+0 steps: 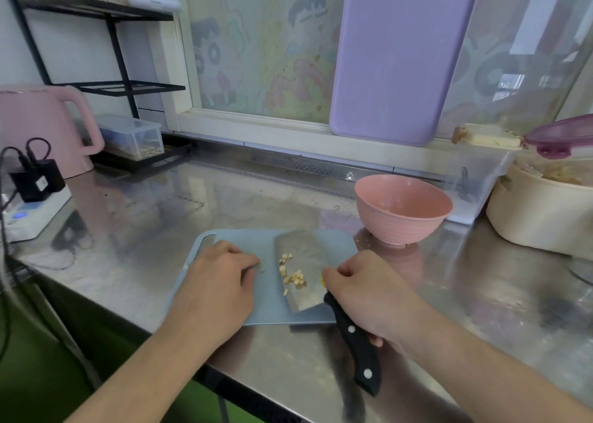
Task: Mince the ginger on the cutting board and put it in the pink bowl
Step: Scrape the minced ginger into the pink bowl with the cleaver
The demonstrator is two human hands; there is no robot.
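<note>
As seen from the head camera, nearest the viewer: right hand [369, 291] curled round the black riveted handle of a cleaver [300, 268], handle end jutting past the counter edge toward the viewer. Blade laid flat, broad side up, on the blue cutting board [224, 304]. Minced ginger [293, 275] scattered in small pale cubes on the upturned blade face, a few crumbs on the board just beside the blade. Something small and yellow under the right fingers; too hidden to identify. Left hand [221, 281] palm down on the left part of the board, fingers bent with tips touching the board just left of the blade, holding nothing. Board lying on a steel counter [144, 223], near edge close to the counter's front.

Beyond the board's far right corner, apart from it: pink bowl [402, 207], upright; contents not discernible.

Farther right: cream pot [542, 217] with a purple lid [564, 135] raised above it. Far left: white power strip [35, 214] with a black plug, pink kettle [41, 127], clear lidded box [131, 135] on a black wire rack [112, 85]. At the back: lilac board [394, 57] leaning upright against a window with cartoon drawings.
</note>
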